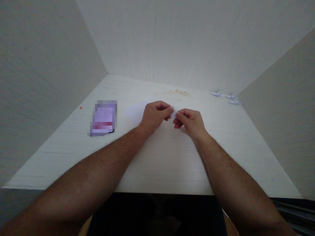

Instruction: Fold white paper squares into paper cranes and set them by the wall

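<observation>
Left hand [154,114] and right hand [193,122]: we are pinching a small white paper piece [174,114] above the bench [169,160].

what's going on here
A person holds a small white piece above the table, pinched between the left grip and the right grip. A white sheet lies partly behind the left grip, with a pixelated item further left. Three pointed paper shapes sit near the far right corner. The held piece is too small to make out its exact shape.
</observation>
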Demonstrator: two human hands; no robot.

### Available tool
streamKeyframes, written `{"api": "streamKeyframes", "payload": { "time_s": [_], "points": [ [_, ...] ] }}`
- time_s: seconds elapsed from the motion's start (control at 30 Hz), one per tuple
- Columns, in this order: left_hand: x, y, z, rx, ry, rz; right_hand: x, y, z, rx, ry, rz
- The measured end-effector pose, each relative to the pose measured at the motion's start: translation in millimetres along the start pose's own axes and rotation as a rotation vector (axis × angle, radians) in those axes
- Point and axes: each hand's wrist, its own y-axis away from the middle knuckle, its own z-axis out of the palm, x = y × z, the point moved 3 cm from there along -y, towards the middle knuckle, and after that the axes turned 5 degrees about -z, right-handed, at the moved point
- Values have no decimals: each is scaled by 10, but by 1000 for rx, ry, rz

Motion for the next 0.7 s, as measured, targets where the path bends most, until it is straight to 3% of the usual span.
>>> {"api": "streamKeyframes", "payload": {
  "time_s": [0.7],
  "points": [
    [26,18,-8,-16,-79,86,-9,8,-23,-43,177,-50]
  ]
}}
